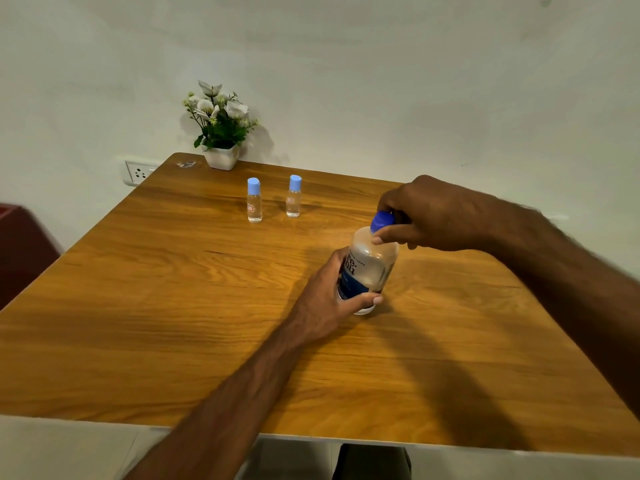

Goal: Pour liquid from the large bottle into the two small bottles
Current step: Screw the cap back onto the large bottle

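Note:
The large clear bottle (371, 265) with a blue label stands on the wooden table (173, 306), right of centre. My left hand (330, 296) grips its body from the left. My right hand (429, 216) pinches its dark blue cap (381, 220) from above. Two small clear bottles stand further back, both capped in light blue: the left small bottle (254, 200) and the right small bottle (294, 196). They are upright, a little apart from each other, and well clear of both hands.
A white pot of white flowers (221, 133) sits at the table's far edge against the wall. A wall socket (138, 173) lies left of the table corner. A dark red object (20, 247) stands at the left.

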